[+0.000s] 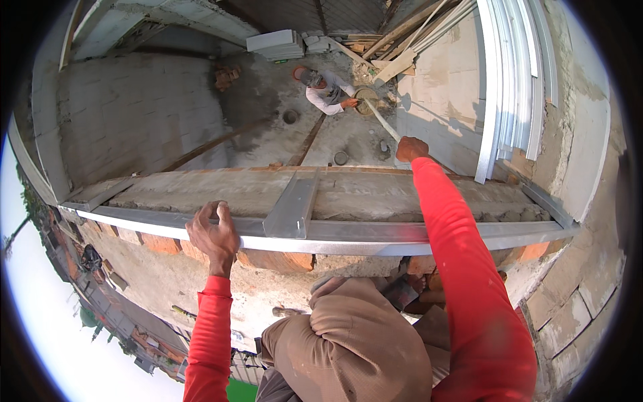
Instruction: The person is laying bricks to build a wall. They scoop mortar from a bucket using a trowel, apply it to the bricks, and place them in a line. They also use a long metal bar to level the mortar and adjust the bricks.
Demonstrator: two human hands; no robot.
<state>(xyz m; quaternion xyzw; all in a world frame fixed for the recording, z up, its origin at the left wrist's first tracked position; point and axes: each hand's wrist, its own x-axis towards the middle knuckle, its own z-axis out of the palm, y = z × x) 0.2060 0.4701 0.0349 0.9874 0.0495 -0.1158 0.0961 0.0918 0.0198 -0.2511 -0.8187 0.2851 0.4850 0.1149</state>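
My right hand (412,149) is closed in a fist round a pale rope (383,119), which runs taut down to a round bucket (365,100) of grey mix on the lower level. A co-worker (326,90) there has a hand at the bucket's edge. My left hand (213,234) rests on a long galvanized metal channel (362,246) along the wall top, its fingers curled over it. Right of that hand, a short metal channel piece (292,204) lies across the wall top.
Metal profiles (512,74) lean upright on the right. Wooden planks (398,63) and stacked pale blocks (276,45) lie below at the back. Beyond the wall is a drop to the lower floor (258,151). At the left, the outer side falls away towards rooftops (120,308).
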